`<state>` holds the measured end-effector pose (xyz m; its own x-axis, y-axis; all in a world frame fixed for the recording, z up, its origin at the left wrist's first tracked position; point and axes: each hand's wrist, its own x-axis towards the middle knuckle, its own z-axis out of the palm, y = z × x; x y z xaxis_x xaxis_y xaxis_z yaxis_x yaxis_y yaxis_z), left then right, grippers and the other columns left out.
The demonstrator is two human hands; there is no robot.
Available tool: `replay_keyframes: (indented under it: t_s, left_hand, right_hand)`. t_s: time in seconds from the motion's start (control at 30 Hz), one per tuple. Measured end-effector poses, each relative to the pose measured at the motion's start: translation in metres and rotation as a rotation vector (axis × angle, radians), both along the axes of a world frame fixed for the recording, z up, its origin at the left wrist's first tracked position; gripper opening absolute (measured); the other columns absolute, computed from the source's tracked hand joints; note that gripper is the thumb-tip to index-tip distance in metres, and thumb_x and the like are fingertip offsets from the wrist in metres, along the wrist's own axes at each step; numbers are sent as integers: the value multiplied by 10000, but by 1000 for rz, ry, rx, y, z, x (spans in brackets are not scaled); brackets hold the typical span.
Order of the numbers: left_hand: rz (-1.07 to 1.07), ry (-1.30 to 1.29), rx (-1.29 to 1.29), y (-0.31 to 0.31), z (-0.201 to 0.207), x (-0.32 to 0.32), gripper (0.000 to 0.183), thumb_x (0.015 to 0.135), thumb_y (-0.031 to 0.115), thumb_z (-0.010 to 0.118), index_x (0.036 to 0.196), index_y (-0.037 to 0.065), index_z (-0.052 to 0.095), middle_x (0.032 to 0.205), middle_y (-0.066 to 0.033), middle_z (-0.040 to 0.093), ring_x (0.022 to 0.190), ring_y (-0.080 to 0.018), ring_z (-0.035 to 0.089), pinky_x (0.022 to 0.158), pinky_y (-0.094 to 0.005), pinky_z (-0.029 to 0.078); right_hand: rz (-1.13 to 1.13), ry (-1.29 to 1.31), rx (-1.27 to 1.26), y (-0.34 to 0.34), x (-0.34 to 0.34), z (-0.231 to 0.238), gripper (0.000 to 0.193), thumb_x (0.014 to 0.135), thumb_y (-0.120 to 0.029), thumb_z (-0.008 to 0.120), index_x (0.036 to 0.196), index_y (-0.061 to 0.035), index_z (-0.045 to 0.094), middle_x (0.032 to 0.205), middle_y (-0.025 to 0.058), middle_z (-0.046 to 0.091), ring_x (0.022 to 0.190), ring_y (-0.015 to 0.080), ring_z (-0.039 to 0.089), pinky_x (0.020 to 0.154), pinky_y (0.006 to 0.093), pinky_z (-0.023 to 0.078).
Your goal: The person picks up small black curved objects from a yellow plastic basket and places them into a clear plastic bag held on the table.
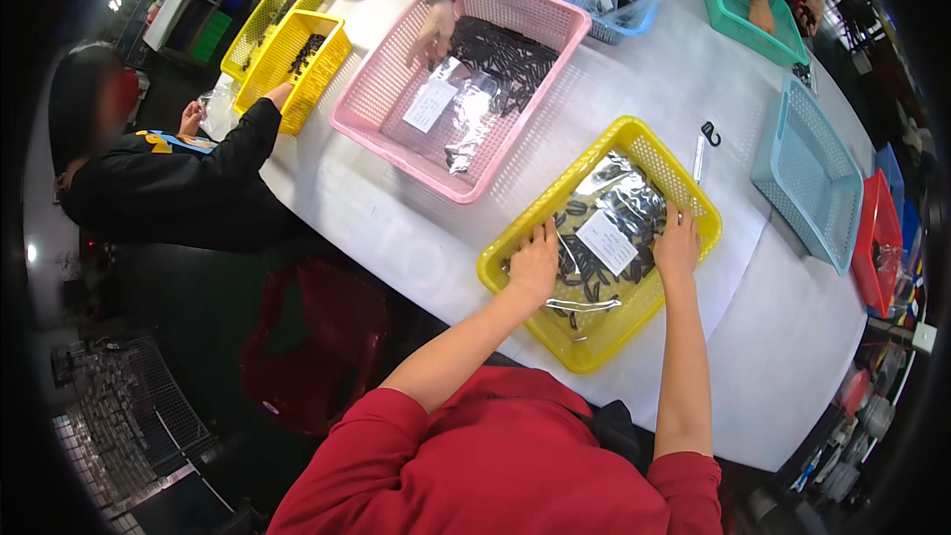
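Now I work at a white table (376, 218); the yellow basket (634, 134) sits at its near edge. Inside lies a clear bag (604, 238), long axis running away from me. My left hand (535, 263) and right hand (678, 243) press flat on its sides, fingers spread.

Pink basket (371, 89), blue basket (827, 173), pen (698, 159).

Clear bag (604, 238) (white label (606, 242)) in yellow basket (594, 352); another bag (461, 109) in pink basket (371, 89).
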<state>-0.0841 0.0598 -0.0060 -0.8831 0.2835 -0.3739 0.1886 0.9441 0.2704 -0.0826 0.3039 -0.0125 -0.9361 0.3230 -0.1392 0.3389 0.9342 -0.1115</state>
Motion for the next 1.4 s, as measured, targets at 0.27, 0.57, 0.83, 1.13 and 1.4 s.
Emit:
replay_keyframes:
  t_s: [0.27, 0.57, 0.83, 1.13, 1.4]
  left_hand:
    - [45, -94, 180, -23, 7, -9, 516, 786, 142, 662, 1213, -37, 433, 780, -189, 662, 702, -299, 670, 615, -375, 524]
    - [454, -557, 945, -19, 29, -22, 579, 788, 111, 716, 1229, -99, 406, 685, -88, 607, 535, -109, 542, 455, -245, 412]
    - [-14, 290, 681, -33, 71, -13, 558, 812, 165, 689, 1274, -27, 441, 975, -154, 632, 901, -290, 600, 792, -383, 478]
    - [-694, -55, 404, -22, 108, 0, 362, 773, 108, 666, 1124, 40, 611, 945, -194, 648, 853, -361, 611, 755, -445, 484]
    - [-93, -144, 717, -25, 102, 12, 158, 775, 168, 720, 813, 23, 672, 648, -96, 633, 617, -212, 625, 582, -334, 481]
  right_hand:
    - [108, 200, -437, -49, 37, 45, 585, 730, -152, 745, 1257, -70, 506, 1206, 157, 520, 1123, 341, 497, 937, 414, 427]
    - [48, 186, -478, -142, 97, 72, 362, 773, -208, 698, 1080, -70, 565, 993, 127, 632, 902, 304, 614, 739, 419, 438]
    - [-29, 257, -665, -113, 96, 82, 147, 766, -183, 708, 749, -48, 652, 695, 98, 652, 627, 274, 628, 598, 372, 467]
    - [100, 144, -711, -112, 92, 94, 263, 708, -217, 790, 762, -22, 622, 684, 105, 635, 631, 240, 625, 590, 342, 476]
    - [-19, -339, -1221, -110, 126, 170, 318, 871, -297, 656, 997, -10, 605, 932, 82, 652, 748, 196, 635, 669, 314, 496]
